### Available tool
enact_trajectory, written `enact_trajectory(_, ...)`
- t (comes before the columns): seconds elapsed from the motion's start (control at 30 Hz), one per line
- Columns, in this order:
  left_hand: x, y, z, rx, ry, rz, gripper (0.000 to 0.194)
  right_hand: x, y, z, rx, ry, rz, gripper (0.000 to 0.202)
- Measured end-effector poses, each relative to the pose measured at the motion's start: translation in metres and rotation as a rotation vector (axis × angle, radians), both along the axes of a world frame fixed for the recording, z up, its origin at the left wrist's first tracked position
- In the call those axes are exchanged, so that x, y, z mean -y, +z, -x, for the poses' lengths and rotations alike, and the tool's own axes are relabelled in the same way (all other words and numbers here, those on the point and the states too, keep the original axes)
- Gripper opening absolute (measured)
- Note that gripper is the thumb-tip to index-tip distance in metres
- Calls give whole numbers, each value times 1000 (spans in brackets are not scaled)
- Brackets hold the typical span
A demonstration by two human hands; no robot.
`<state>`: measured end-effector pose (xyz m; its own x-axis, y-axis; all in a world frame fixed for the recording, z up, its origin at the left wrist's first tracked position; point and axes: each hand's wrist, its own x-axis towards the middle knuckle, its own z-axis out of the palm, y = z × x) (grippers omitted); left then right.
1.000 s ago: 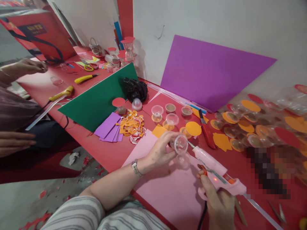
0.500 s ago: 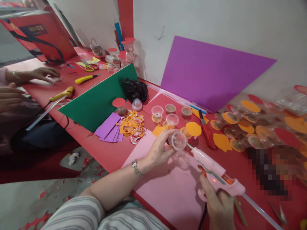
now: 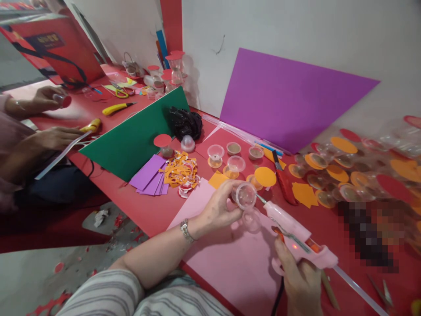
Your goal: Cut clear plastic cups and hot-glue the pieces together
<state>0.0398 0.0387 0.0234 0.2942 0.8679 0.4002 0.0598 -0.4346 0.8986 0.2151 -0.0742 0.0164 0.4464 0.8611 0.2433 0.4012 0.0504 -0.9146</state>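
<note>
Between the fingers and thumb of my left hand (image 3: 222,206) is a small clear plastic cup (image 3: 246,196), its round rim turned toward me. My right hand (image 3: 297,274) is wrapped round a pink hot glue gun (image 3: 292,230) with a lit orange light and a long glue stick out of its back. The metal nozzle points at the cup's right rim; whether it touches is too fine to tell. Below the held cup lies another clear cup (image 3: 252,220), on a pink sheet (image 3: 226,263).
A green board (image 3: 138,136) stands left of orange paper scraps (image 3: 180,171) and purple cards (image 3: 151,175). Finished-looking cups with discs (image 3: 338,171) crowd the right, near a red cutter (image 3: 286,186). Scissors (image 3: 383,292) lie lower right. A co-worker's hand (image 3: 49,101) holds a red-ended cup.
My hands and the glue gun have barely shifted. At the left, the co-worker has lifted a cup from the table, and their other hand has reached to the yellow glue gun.
</note>
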Motion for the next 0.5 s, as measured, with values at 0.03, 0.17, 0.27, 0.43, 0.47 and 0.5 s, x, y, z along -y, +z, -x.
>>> enact_trajectory(0.03,0,0,0,-2,-3,5,43,0,0,0,-1,10,-2,35)
enact_trajectory(0.17,1,0,0,-6,-17,-1,48,0,-3,-4,-1,26,20,31)
enact_trajectory(0.27,0,-1,-1,-10,-14,-30,46,0,-3,-3,-2,0,34,26)
enact_trajectory(0.43,-2,-2,-2,-27,-8,-50,36,1,0,2,36,-86,-11,19)
enact_trajectory(0.47,-2,-2,-1,-37,-6,-42,36,1,0,3,63,-104,-19,19)
enact_trajectory(0.5,-2,-2,-1,-47,-5,-36,36,0,1,3,77,-111,-25,19)
